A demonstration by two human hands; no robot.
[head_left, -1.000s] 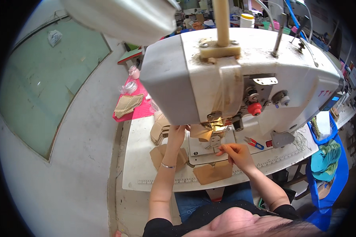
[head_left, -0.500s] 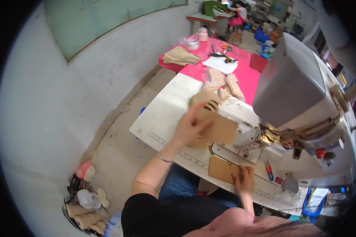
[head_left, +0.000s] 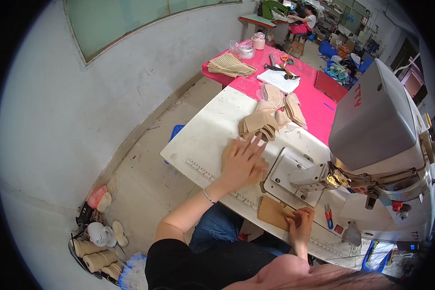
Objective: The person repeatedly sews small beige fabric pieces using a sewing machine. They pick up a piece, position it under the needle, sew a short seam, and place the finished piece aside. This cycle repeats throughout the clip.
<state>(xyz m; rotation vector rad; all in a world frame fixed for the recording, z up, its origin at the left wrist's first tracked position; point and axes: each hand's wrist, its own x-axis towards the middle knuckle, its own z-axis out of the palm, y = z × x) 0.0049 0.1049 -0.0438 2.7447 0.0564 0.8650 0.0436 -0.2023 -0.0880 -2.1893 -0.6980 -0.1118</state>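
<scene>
My left hand (head_left: 241,163) lies over flat tan pieces (head_left: 259,175) on the white sewing machine table, fingers spread; the hand hides most of them. A stack of tan cut pieces (head_left: 257,123) sits just beyond its fingertips. Close to the table's front edge, my right hand (head_left: 300,223) grips the right end of a flat brown rectangular piece (head_left: 271,212) between thumb and bent fingers. The sewing machine's arm and metal work plate (head_left: 285,169) stand between and beyond my hands. Red-and-blue thread snips (head_left: 328,216) lie to the right of my right hand.
The grey machine head (head_left: 372,116) rises at the right. A pink-covered table (head_left: 314,104) adjoins behind, with bundled tan pieces (head_left: 295,108), scissors (head_left: 286,60), a hammer (head_left: 290,75) and jars (head_left: 258,41). Thread cones (head_left: 100,261) lie on the floor at left. A person sits far back.
My left hand has brought its brown piece down to the table and spread its fingers over it. The right hand stays on its piece, fingers slightly more bent. The view has shifted a little.
</scene>
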